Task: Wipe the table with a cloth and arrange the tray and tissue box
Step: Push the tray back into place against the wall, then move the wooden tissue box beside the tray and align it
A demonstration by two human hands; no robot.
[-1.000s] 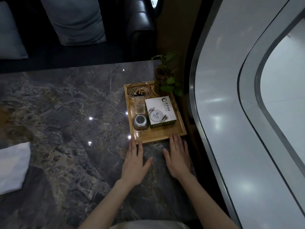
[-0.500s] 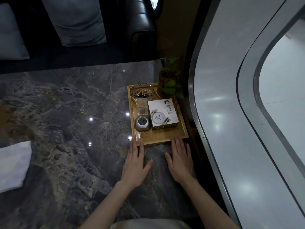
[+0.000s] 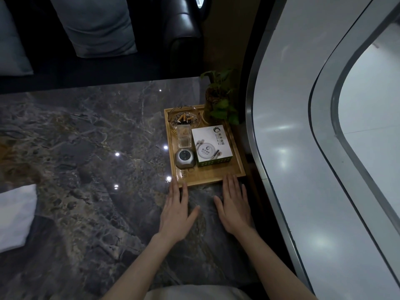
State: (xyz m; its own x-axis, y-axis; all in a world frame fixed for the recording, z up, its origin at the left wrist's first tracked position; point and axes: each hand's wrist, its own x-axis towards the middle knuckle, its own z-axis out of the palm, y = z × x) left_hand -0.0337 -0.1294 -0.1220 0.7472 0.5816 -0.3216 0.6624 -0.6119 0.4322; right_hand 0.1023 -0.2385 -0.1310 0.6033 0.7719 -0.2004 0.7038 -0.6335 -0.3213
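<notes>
Here, the left hand (image 3: 176,213) lay flat and spread on the surface (image 3: 86,169), holding nothing, its fingertips touching the near edge of the tray (image 3: 207,177) at its left corner. The right hand (image 3: 234,207) lay likewise flat and empty, fingertips at the same edge toward the right corner. The wooden tray sat just beyond both hands, at the right side of the surface. On it stood the tissue box (image 3: 212,146) at right, an ashtray (image 3: 184,119) at the far left and a small plant (image 3: 219,100) at the far right. A white cloth (image 3: 16,215) lay well apart at the left.
</notes>
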